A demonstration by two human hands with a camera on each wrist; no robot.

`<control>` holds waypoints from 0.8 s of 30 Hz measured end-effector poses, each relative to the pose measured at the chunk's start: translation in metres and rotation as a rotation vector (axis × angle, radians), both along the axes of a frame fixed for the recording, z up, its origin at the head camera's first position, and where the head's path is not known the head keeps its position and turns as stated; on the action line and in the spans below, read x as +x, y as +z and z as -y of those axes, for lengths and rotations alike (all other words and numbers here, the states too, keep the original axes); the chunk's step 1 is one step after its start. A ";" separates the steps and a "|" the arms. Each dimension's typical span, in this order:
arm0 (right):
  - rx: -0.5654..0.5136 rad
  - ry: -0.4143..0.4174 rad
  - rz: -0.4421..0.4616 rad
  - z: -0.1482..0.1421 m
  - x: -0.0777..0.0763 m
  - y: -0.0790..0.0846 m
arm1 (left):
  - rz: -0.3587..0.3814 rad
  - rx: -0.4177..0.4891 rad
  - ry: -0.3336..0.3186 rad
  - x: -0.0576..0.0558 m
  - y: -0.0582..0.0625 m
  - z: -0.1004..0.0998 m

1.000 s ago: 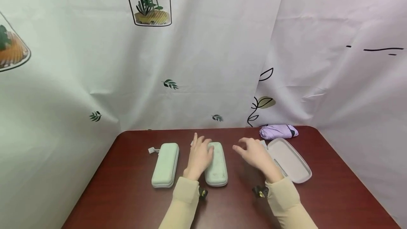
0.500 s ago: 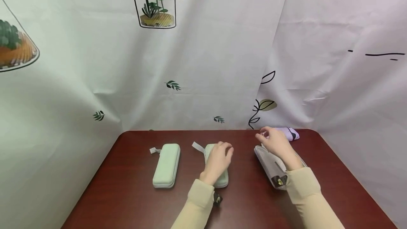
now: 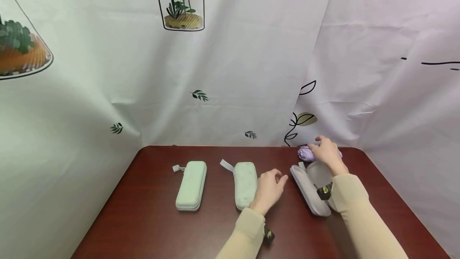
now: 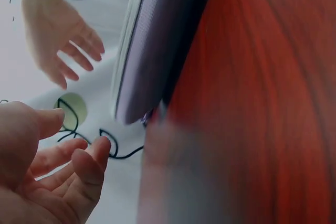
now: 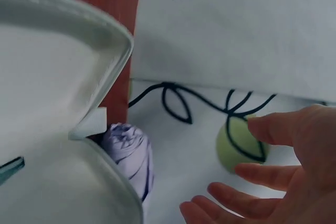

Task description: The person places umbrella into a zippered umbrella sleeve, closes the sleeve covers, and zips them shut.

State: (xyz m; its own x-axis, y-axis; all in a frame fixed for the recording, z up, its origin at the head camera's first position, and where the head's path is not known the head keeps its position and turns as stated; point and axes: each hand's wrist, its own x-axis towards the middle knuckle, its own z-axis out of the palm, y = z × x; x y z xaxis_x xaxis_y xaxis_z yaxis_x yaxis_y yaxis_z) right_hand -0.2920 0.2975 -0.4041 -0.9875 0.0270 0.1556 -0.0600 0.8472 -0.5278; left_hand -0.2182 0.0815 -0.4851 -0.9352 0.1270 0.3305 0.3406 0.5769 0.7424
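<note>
My right hand [image 3: 328, 154] hovers over the purple folded umbrella [image 3: 306, 154] at the back right, hiding much of it. In the right wrist view the fingers are spread and relaxed, apart from the umbrella [image 5: 128, 153]. Below that hand lies an unzipped pale hard case [image 3: 309, 191]; its two halves stand apart, with a white strap [image 5: 90, 124] at the edge and a small teal thing [image 5: 11, 169] inside. My left hand [image 3: 268, 189] is between this case and the middle pale green case [image 3: 245, 183], fingers loosely bent and holding nothing.
Another pale green case [image 3: 191, 185], closed, lies on the left of the dark red table [image 3: 143, 211]. White tabs [image 3: 227, 165] stick out from the closed cases. A patterned cloth [image 3: 233, 71] hangs behind the table's back edge.
My right hand has moved right and back, over the umbrella. The left hand has shifted right, off the middle case. The case on the right has been turned and partly folded.
</note>
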 end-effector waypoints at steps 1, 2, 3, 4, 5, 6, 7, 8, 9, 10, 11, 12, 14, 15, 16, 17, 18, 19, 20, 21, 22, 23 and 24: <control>0.000 -0.011 0.017 -0.002 -0.003 0.000 | 0.025 0.012 0.005 0.001 -0.002 -0.004; 0.000 -0.020 0.033 -0.003 -0.006 -0.001 | 0.050 0.023 0.012 0.002 -0.004 -0.007; 0.003 -0.028 0.050 -0.004 -0.008 -0.002 | 0.070 0.033 0.019 0.003 -0.006 -0.010; -0.004 -0.036 0.068 -0.004 -0.011 -0.002 | 0.083 0.039 0.030 0.004 -0.007 -0.014; -0.006 -0.046 0.082 -0.005 -0.013 -0.003 | 0.096 0.042 0.038 0.005 -0.009 -0.017; -0.008 -0.056 0.095 -0.006 -0.016 -0.003 | 0.105 0.044 0.046 0.007 -0.011 -0.020; -0.013 -0.068 0.107 -0.007 -0.018 -0.004 | 0.112 0.046 0.050 0.008 -0.012 -0.023; -0.019 -0.080 0.124 -0.008 -0.020 -0.004 | 0.114 0.049 0.054 0.009 -0.013 -0.026; -0.024 -0.094 0.141 -0.009 -0.023 -0.005 | 0.116 0.052 0.057 0.010 -0.014 -0.029; -0.025 -0.107 0.157 -0.010 -0.026 -0.006 | 0.117 0.057 0.059 0.011 -0.015 -0.032; -0.020 -0.123 0.174 -0.011 -0.029 -0.007 | 0.121 0.061 0.059 0.012 -0.016 -0.035; -0.023 -0.141 0.199 -0.012 -0.033 -0.007 | 0.123 0.070 0.059 0.013 -0.016 -0.037; -0.031 -0.186 0.249 -0.013 -0.041 -0.010 | 0.127 0.083 0.065 0.014 -0.017 -0.042; -0.031 -0.211 0.270 -0.013 -0.045 -0.011 | 0.131 0.087 0.070 0.015 -0.016 -0.044; -0.033 -0.237 0.284 -0.013 -0.049 -0.012 | 0.135 0.091 0.077 0.015 -0.016 -0.046; -0.041 -0.265 0.297 -0.013 -0.053 -0.014 | 0.137 0.093 0.085 0.016 -0.016 -0.048; -0.052 -0.290 0.307 -0.013 -0.057 -0.016 | 0.139 0.095 0.091 0.017 -0.015 -0.049; -0.057 -0.309 0.314 -0.014 -0.060 -0.017 | 0.144 0.096 0.096 0.017 -0.015 -0.051; -0.060 -0.324 0.320 -0.014 -0.063 -0.019 | 0.147 0.098 0.100 0.018 -0.015 -0.052; -0.063 -0.335 0.329 -0.015 -0.065 -0.021 | 0.154 0.100 0.100 0.019 -0.015 -0.054; -0.066 -0.348 0.337 -0.016 -0.067 -0.022 | 0.160 0.101 0.101 0.019 -0.015 -0.055; -0.069 -0.359 0.347 -0.017 -0.068 -0.023 | 0.164 0.105 0.097 0.020 -0.014 -0.056; -0.080 -0.363 0.382 -0.018 -0.068 -0.024 | 0.168 0.107 0.092 0.020 -0.014 -0.057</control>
State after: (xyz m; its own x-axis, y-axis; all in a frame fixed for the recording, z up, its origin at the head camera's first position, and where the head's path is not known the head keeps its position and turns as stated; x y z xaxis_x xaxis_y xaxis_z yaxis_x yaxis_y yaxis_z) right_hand -0.3604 0.3159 -0.4278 -0.8984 0.3744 -0.2297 0.4385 0.7340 -0.5187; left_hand -0.1978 0.1387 -0.4989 -0.9844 0.0110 0.1755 0.1561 0.5144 0.8432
